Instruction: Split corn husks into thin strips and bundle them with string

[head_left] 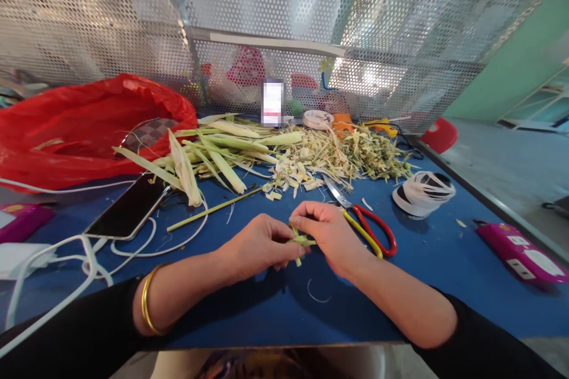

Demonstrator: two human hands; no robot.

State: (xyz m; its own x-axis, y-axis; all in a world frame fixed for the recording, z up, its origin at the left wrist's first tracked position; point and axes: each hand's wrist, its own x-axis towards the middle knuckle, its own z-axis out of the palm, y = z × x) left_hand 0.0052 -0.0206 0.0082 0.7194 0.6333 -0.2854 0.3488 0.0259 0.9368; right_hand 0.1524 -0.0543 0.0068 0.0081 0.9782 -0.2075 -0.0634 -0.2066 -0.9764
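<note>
So this is a blue tabletop (249, 323) backed by a perforated metal panel (275, 6), with a heap of pale green corn husks (224, 163) along the far side. The folded husk piece (304, 241) is up front, right between the two hands, just above the table from what I can see. Left hand (261, 244) has it pinched, fingers closed with pretty much no gap. Right hand (334, 238) is pinched too, thumb and index together on the upper end. Neither hand is really nearer, since both touch it: the body lies to the right of the left fingertips, one tip points at the right palm and a short tail hangs towards the person. Long axis? Can't call it, it's too bunched up. The left fingertips are partly hidden, the right hand's lower fingers are mostly tucked away, and the phone screen (272, 100) at the back is pixelated.
</note>
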